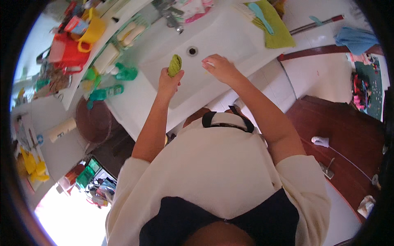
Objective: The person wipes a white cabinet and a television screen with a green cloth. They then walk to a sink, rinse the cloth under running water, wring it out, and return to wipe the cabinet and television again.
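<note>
A bunched green cloth (175, 65) rises from my left hand (170, 80), which is closed around its lower end over the left part of the white sink basin (197, 78). Over the basin's near right side is my right hand (219, 67), its fingers slightly curled and apart, holding nothing visible. The round drain (192, 51) lies beyond and between the two hands. A metal faucet (174, 21) stands at the far side of the basin.
On the right rim lies a green cloth (278, 33) with a light blue brush-like tool (261, 18). Green bottles (126, 72), a soap dish (132, 33) and a shelf with a red container (69, 53) and yellow cup (94, 29) stand left. A brown door (335, 129) is at right.
</note>
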`<state>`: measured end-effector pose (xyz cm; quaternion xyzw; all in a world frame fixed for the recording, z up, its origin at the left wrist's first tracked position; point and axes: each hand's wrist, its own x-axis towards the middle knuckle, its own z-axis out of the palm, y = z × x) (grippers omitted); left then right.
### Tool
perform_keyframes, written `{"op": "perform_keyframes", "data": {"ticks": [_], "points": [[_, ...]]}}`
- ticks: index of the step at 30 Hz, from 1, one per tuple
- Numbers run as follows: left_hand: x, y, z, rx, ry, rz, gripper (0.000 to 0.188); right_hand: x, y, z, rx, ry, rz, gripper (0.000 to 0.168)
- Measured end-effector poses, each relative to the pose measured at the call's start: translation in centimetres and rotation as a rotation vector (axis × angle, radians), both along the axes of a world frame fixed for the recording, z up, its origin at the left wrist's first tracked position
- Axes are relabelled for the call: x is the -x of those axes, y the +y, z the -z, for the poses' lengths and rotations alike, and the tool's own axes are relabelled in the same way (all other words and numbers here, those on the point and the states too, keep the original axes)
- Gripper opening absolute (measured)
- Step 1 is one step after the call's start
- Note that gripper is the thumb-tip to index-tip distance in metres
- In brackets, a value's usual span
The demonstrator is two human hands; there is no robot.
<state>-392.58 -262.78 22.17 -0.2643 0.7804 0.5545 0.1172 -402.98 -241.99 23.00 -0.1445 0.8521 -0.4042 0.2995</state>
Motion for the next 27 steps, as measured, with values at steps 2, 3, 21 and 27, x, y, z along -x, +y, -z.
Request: {"op": "perform_keyframes", "data": {"ticks": [2,3,21,27], "points": [[-0.1,3.3,-3.3,-0.080,0.150,0.007,0.034,-3.2,3.9,-0.1,0.203,-0.154,0.141,0.046],[0.1,5.0,-3.2,0.079,0.221,0.102,0.039,-4.1,5.8,-1.0,0.342,-0.153,0.191,0.047],[13.1,51.1,-13.6,-0.550,0.212,0.760,0.027,-7.3,50.8,-12.2,0.978,0.041,1.173,0.025],[15.7,60.3,-13.2,-0.320,0.302,1.095,0.016,-8.3,61.4,-14.7,0.970,-0.093,1.239,0.031]]}}
